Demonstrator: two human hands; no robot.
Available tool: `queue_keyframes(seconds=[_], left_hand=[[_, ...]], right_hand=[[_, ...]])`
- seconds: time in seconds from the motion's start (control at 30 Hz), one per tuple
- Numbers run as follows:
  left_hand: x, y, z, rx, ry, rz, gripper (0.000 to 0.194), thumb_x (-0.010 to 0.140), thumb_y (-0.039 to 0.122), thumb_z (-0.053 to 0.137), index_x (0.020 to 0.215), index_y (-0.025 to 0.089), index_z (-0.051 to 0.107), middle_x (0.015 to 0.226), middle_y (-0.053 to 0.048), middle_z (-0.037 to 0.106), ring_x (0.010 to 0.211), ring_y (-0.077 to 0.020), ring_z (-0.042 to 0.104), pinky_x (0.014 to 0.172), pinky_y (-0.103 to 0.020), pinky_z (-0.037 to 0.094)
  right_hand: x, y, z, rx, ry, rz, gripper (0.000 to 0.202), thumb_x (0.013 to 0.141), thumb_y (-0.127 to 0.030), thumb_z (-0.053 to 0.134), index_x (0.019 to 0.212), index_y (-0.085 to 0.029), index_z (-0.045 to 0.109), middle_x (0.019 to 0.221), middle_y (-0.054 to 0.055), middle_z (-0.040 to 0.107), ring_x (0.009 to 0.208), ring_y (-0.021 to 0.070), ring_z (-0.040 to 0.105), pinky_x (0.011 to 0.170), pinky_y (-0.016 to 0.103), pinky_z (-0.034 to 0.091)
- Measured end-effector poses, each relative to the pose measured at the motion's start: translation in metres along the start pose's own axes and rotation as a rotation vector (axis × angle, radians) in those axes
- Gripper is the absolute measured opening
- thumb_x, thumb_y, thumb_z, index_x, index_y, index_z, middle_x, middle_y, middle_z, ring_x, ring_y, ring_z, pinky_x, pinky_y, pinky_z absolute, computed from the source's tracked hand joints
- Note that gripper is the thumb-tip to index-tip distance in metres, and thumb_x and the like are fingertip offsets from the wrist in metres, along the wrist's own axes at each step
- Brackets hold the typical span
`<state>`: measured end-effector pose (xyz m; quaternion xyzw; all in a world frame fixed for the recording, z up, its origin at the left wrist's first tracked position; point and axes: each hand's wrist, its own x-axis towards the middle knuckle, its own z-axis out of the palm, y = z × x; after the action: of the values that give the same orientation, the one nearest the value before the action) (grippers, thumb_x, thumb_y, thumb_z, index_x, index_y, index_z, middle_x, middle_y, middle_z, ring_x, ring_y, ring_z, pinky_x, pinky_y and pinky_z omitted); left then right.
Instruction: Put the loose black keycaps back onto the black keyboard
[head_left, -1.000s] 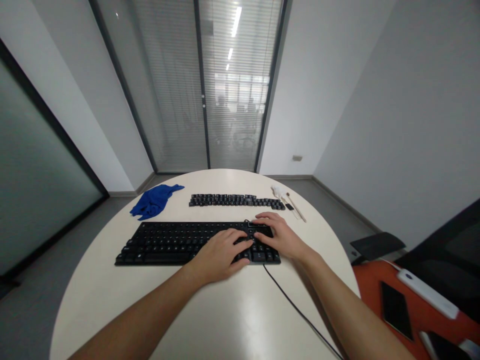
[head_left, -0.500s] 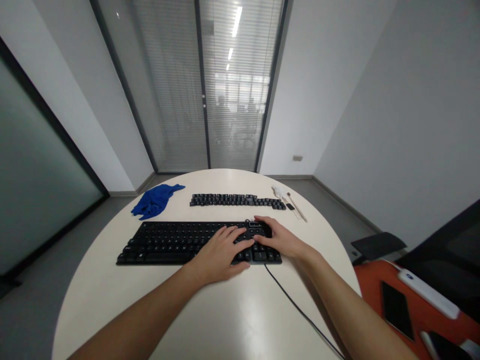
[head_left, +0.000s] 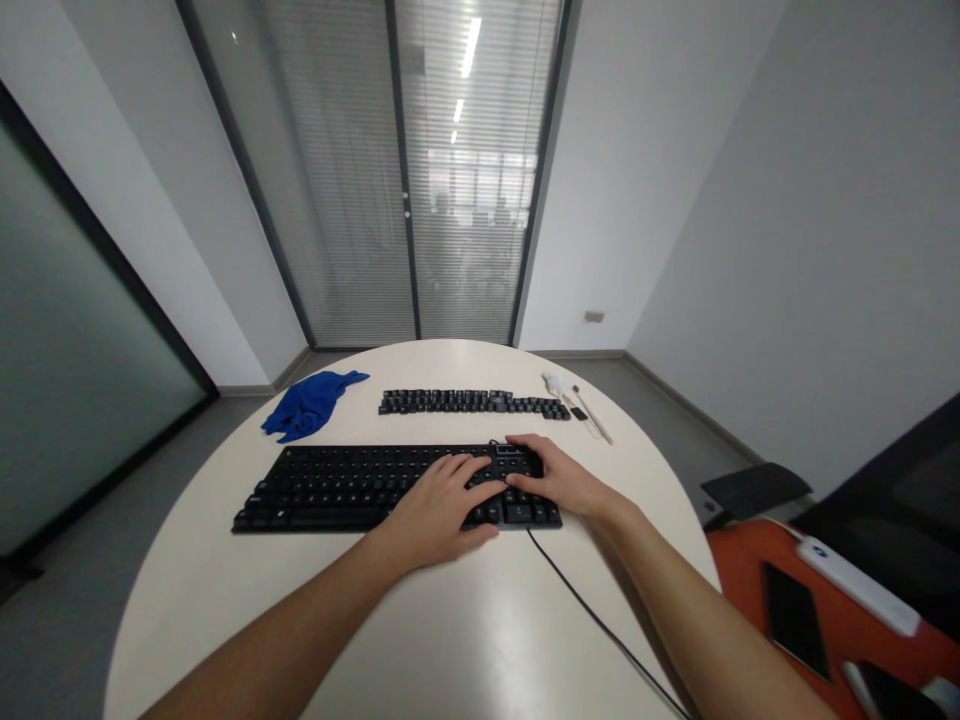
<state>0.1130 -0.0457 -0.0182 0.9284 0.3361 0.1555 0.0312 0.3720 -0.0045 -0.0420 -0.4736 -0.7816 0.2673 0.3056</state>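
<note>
A black keyboard (head_left: pixel 330 490) lies across the round white table (head_left: pixel 457 620). On its right part rests my left hand (head_left: pixel 442 505), palm down with the fingers spread. My right hand (head_left: pixel 559 475) is at the keyboard's right end, thumb and fingers apart over the number keys, with nothing visible held. Several loose black keycaps (head_left: pixel 457 401) stand in rows behind the keyboard. The keys directly under my hands are partly hidden.
A crumpled blue cloth (head_left: pixel 307 405) is at the back left. White fluffy material (head_left: pixel 556 384) and a thin brush (head_left: pixel 594 415) lie at the back right. A black cable (head_left: pixel 600 620) runs toward me. An orange chair (head_left: pixel 742 570) holds a phone (head_left: pixel 795 620).
</note>
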Motion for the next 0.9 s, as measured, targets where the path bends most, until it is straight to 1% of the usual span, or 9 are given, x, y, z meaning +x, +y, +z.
queue_keyframes(seconds=[0.07, 0.17, 0.3, 0.37, 0.43, 0.53, 0.6, 0.73, 0.9], left_hand=[[0.000, -0.001, 0.001, 0.007, 0.000, 0.006, 0.054, 0.090, 0.044, 0.066, 0.140, 0.030, 0.053, 0.151, -0.008, 0.046, 0.136, -0.0321, 0.044, 0.117, -0.055, 0.033], [-0.001, -0.001, 0.003, 0.012, -0.009, 0.013, 0.052, 0.090, 0.044, 0.066, 0.139, 0.030, 0.053, 0.152, -0.008, 0.046, 0.137, -0.0325, 0.044, 0.117, -0.055, 0.032], [-0.001, -0.001, 0.004, 0.024, -0.018, 0.014, 0.053, 0.092, 0.045, 0.064, 0.141, 0.030, 0.052, 0.154, -0.008, 0.044, 0.140, -0.0331, 0.041, 0.117, -0.055, 0.032], [-0.002, -0.001, 0.004, 0.028, -0.020, 0.015, 0.053, 0.092, 0.045, 0.064, 0.141, 0.029, 0.051, 0.154, -0.008, 0.043, 0.142, -0.0331, 0.038, 0.117, -0.055, 0.032], [-0.002, -0.001, 0.003, 0.025, -0.020, 0.014, 0.052, 0.093, 0.044, 0.063, 0.141, 0.029, 0.051, 0.154, -0.008, 0.044, 0.143, -0.0328, 0.037, 0.118, -0.054, 0.032], [-0.002, -0.001, 0.003, 0.019, -0.020, 0.013, 0.051, 0.093, 0.044, 0.063, 0.141, 0.029, 0.051, 0.154, -0.008, 0.044, 0.143, -0.0323, 0.038, 0.118, -0.053, 0.031], [-0.002, 0.000, 0.002, 0.014, -0.021, 0.011, 0.052, 0.093, 0.045, 0.063, 0.141, 0.029, 0.051, 0.155, -0.008, 0.044, 0.143, -0.0320, 0.038, 0.118, -0.053, 0.031], [-0.002, 0.000, 0.002, 0.012, -0.024, 0.012, 0.052, 0.094, 0.045, 0.062, 0.141, 0.029, 0.051, 0.155, -0.008, 0.043, 0.143, -0.0321, 0.038, 0.118, -0.053, 0.031], [-0.001, 0.000, 0.003, 0.010, -0.018, 0.016, 0.052, 0.094, 0.045, 0.062, 0.141, 0.029, 0.050, 0.155, -0.008, 0.043, 0.143, -0.0319, 0.038, 0.118, -0.053, 0.031]], right_hand=[[0.000, 0.000, 0.000, -0.005, 0.017, -0.003, 0.065, 0.081, -0.050, 0.075, 0.136, -0.021, 0.057, 0.136, 0.013, 0.060, 0.127, 0.0292, 0.055, 0.113, 0.050, 0.040], [0.004, 0.003, -0.001, -0.045, 0.075, -0.008, 0.053, 0.089, -0.050, 0.066, 0.133, -0.021, 0.060, 0.131, 0.011, 0.065, 0.121, 0.0274, 0.059, 0.109, 0.047, 0.043], [0.014, 0.019, -0.012, -0.291, 0.292, -0.042, 0.036, 0.095, -0.039, 0.054, 0.122, -0.018, 0.066, 0.124, 0.012, 0.069, 0.118, 0.0297, 0.058, 0.107, 0.049, 0.043], [0.018, 0.028, -0.017, -0.433, 0.388, -0.029, 0.037, 0.093, -0.034, 0.053, 0.125, -0.018, 0.065, 0.125, 0.013, 0.069, 0.120, 0.0319, 0.055, 0.107, 0.051, 0.042], [0.020, 0.036, -0.020, -0.539, 0.424, 0.017, 0.044, 0.091, -0.032, 0.054, 0.132, -0.018, 0.061, 0.133, 0.013, 0.065, 0.126, 0.0344, 0.050, 0.108, 0.054, 0.040], [0.020, 0.042, -0.017, -0.635, 0.399, 0.108, 0.056, 0.089, -0.032, 0.055, 0.143, -0.019, 0.050, 0.146, 0.012, 0.056, 0.136, 0.0391, 0.039, 0.109, 0.061, 0.035], [0.020, 0.044, -0.014, -0.660, 0.363, 0.146, 0.057, 0.090, -0.032, 0.053, 0.145, -0.019, 0.048, 0.150, 0.012, 0.052, 0.140, 0.0408, 0.034, 0.108, 0.064, 0.032], [0.019, 0.043, -0.012, -0.657, 0.335, 0.130, 0.051, 0.091, -0.031, 0.052, 0.140, -0.019, 0.052, 0.144, 0.013, 0.057, 0.142, 0.0406, 0.031, 0.109, 0.064, 0.030], [0.019, 0.043, -0.016, -0.642, 0.357, 0.072, 0.042, 0.090, -0.028, 0.054, 0.131, -0.021, 0.060, 0.133, 0.013, 0.064, 0.136, 0.0391, 0.037, 0.107, 0.060, 0.033]])
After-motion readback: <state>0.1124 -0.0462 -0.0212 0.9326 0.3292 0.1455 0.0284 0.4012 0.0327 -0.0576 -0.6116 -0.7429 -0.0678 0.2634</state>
